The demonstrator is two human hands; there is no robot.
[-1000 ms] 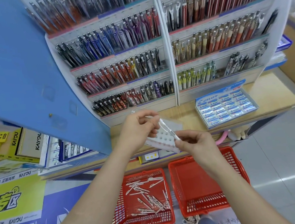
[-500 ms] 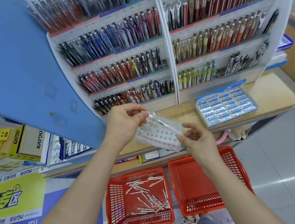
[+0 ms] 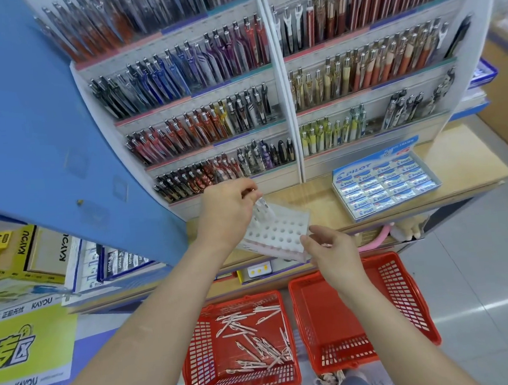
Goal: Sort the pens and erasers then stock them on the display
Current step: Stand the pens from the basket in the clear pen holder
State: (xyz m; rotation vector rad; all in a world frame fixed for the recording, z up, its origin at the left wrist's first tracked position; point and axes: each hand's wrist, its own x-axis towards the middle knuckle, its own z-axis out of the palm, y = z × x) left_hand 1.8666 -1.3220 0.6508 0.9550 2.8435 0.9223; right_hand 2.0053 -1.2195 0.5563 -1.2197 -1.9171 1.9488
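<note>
Risk one: pen (image 3: pixel 261 205), pinched near its top between thumb and fingers of my left hand (image 3: pixel 227 212), misses its hole at the far-left corner of the tray (image 3: pixel 283 229) and drops toward the basket (image 3: pixel 198 348) below. Risk two: tray hangs tilted over the front edge of the counter (image 3: pixel 317 196), with only my right hand (image 3: pixel 333 256) pinching its near-right corner; a hard push could pivot it. Rack (image 3: pixel 229 170) just behind my left knuckles, tight. Eraser box (image 3: pixel 386 188) well right on the counter; open room between.
</note>
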